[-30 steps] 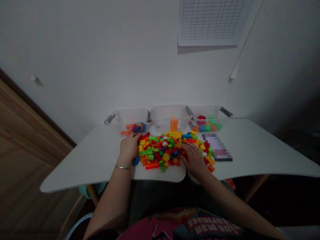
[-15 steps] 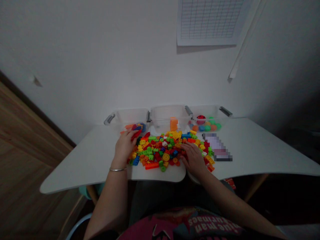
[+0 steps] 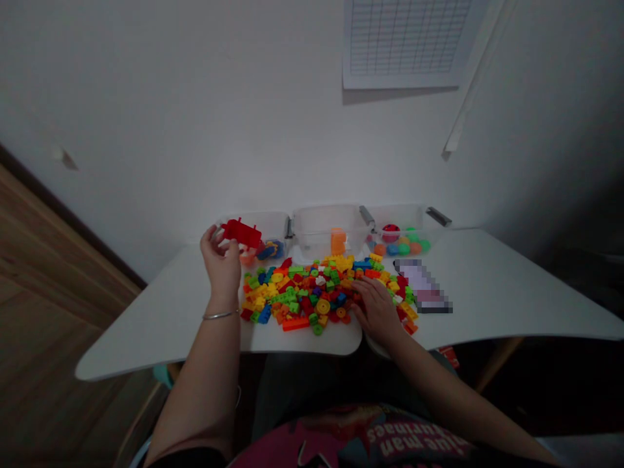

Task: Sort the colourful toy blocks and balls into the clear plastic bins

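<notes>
A red plastic toy piece with small pegs point(image 3: 242, 234) is gripped by my left hand point(image 3: 221, 260), raised in front of the left clear bin point(image 3: 266, 222). That bin holds orange and blue toy parts. A wide pile of colourful toy building blocks point(image 3: 297, 292) covers the middle of the table. On the pile's right side lies my right hand point(image 3: 377, 309), its fingers stretched over the blocks and nothing visibly held. An orange block point(image 3: 338, 241) shows in the middle clear bin point(image 3: 312, 218).
The right clear bin point(image 3: 409, 214) contains several coloured balls and a red spotted ball point(image 3: 390, 233). A phone-like object with a pixelated screen point(image 3: 424, 286) lies right of the pile. The white table point(image 3: 511, 292) backs onto a wall with a gridded paper sheet point(image 3: 404, 39).
My left hand has lifted the red piece up and to the left, away from the pile's edge, turning it to show more. My right hand has hardly moved.
</notes>
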`<state>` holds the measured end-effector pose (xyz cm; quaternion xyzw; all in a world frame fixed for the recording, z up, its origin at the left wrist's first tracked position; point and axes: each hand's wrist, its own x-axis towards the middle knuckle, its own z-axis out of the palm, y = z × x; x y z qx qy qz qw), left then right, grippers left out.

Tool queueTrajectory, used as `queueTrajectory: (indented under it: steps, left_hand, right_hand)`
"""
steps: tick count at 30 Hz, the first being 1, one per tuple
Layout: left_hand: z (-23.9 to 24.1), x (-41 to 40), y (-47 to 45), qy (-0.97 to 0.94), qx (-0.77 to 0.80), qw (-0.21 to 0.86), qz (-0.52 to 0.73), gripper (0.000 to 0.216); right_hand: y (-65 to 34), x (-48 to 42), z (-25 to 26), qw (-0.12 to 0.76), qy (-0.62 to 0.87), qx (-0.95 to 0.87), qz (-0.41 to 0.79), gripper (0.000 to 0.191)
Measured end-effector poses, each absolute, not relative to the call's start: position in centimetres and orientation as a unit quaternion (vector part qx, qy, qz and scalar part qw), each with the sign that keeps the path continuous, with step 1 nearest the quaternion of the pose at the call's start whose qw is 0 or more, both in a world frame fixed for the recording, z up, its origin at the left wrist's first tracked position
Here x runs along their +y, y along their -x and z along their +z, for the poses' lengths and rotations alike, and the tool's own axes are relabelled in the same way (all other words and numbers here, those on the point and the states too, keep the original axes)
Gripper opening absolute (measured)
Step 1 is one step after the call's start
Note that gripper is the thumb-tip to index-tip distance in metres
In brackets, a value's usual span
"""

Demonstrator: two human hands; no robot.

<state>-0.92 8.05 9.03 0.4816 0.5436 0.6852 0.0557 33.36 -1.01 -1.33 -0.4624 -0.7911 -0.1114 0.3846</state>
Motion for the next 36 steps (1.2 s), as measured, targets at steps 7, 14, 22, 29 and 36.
queueTrajectory:
  steps: [7,14,22,29,36]
  left_hand:
    - [10.7,8.8,0.7,-0.569,0.569,-0.099,0.586,0.047]
    - [11.0,10.6,0.1,-0.683,0.622,-0.119,0.363,0.044]
    - [10.3,11.7,-1.0,-0.669,0.681,-0.119,0.274,0.044]
    - [10.1,11.4,-1.4,-0.668,0.693,-0.173,0.211,0.050]
    - [9.3,12.4,-0.8,-0.637,0.717,-0.168,0.225,0.053]
  right_hand:
    - [-33.4,-0.9,-1.4,0.385,0.452,-0.795,-0.123,0.039]
    - [-33.3,-0.9,-1.4,0.382,0.453,-0.798,-0.109,0.041]
    - [-33.4,-0.8,-1.6,0.387,0.445,-0.798,-0.121,0.039]
    - [-33.4,-0.8,-1.5,0.388,0.438,-0.800,-0.130,0.038]
    - [-33.4,-0.8,-1.5,0.384,0.441,-0.801,-0.126,0.038]
